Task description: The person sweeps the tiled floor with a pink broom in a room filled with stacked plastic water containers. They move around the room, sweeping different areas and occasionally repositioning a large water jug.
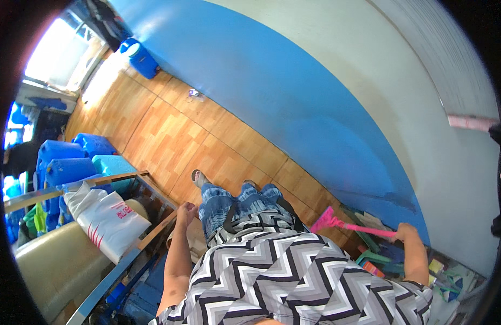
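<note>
My right hand (406,232) is closed around the end of a pink handle at the right. It belongs to a pink tool (359,227) with a wide flat head, like a small squeegee or brush, held out sideways beside my body. The head of the tool points left, in front of the low items by the wall. My left hand (186,212) hangs beside my thigh, close to the corner of a metal-and-wood rack (158,230). Its fingers are loosely bent and slightly apart, and nothing shows in them.
White printed plastic packaging (107,219) lies on a large beige roll (61,265) in the rack. Blue jerrycans (69,170) stand beyond it. Another blue container (142,60) stands against the blue wall (272,103). A small packet (194,95) lies on the tiled floor (169,127).
</note>
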Demonstrator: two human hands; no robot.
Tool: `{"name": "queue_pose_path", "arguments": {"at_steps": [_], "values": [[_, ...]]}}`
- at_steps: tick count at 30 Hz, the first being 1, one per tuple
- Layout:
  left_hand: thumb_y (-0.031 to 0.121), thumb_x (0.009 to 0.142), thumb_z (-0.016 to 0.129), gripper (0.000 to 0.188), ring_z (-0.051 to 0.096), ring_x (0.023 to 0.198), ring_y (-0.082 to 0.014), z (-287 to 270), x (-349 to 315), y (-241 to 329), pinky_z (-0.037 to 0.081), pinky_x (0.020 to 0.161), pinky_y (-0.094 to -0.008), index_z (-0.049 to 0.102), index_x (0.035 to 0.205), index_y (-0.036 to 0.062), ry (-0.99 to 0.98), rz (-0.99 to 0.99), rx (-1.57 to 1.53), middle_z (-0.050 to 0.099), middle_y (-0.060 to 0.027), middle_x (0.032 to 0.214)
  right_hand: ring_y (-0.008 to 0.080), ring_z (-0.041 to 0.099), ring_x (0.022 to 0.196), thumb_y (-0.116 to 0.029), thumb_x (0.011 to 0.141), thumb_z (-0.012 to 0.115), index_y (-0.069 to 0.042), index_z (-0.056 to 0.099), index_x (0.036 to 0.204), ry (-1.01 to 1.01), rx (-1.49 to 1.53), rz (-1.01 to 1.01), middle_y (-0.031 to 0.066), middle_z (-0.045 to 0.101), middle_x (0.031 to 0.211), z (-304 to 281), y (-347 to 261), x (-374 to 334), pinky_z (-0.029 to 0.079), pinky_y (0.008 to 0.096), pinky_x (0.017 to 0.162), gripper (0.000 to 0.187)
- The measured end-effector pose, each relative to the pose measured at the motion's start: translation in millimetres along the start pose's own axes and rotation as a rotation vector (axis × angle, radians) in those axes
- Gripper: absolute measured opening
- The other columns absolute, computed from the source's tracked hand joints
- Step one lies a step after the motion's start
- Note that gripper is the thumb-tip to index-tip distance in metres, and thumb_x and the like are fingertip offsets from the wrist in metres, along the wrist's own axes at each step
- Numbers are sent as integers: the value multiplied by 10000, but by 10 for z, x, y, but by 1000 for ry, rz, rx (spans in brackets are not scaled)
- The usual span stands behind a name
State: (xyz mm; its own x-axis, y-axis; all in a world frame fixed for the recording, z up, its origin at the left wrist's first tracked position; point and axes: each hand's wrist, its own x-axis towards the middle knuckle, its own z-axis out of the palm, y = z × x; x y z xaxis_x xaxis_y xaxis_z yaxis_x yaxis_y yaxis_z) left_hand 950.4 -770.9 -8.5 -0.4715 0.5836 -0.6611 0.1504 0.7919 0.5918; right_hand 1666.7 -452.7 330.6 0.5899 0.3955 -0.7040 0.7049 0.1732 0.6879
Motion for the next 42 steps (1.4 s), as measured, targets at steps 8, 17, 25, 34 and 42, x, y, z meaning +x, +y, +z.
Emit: {"name": "queue_pose_path", "arguments": {"at_steps": [8,17,25,34,42], "values": [[256,721,677,275,630,781,-274,-887,31,-321,488,728,-356,639,857,20,111,-42,123,653,-143,811,305,552,1091,-295,741,667,-103,577,1187,-158,-634,-239,82,562,1220,-486,-2587,-101,441,498,880,494],[257,699,686,288,630,803,-296,-2056,567,-754,490,735,-365,641,827,3,204,-136,-3,650,-174,836,230,631,917,-226,858,478,-146,692,928,597,-1198,-681,44,674,968,-1404,-5237,-816,452,466,736,240],[255,713,674,284,631,804,-293,-2370,712,-884,488,738,-368,638,867,18,270,-146,-68,653,-163,840,177,624,842,-228,814,528,-179,692,851,1120,-1274,-938,6,671,877,-3385,-6791,-2655,360,413,740,176],[267,745,679,305,632,820,-275,-2404,659,-783,485,748,-347,633,881,-1,276,-97,-111,655,-165,857,224,648,860,-154,628,682,-133,683,790,1551,-997,-814,68,674,889,-5399,-7219,-4882,461,370,720,164],[268,731,693,282,630,799,-291,-2356,678,-938,488,728,-357,635,845,17,311,-173,-147,654,-156,833,223,656,845,-220,514,807,-118,680,827,1624,-747,-707,65,671,888,-6154,-7442,-5727,527,340,713,353]]}}
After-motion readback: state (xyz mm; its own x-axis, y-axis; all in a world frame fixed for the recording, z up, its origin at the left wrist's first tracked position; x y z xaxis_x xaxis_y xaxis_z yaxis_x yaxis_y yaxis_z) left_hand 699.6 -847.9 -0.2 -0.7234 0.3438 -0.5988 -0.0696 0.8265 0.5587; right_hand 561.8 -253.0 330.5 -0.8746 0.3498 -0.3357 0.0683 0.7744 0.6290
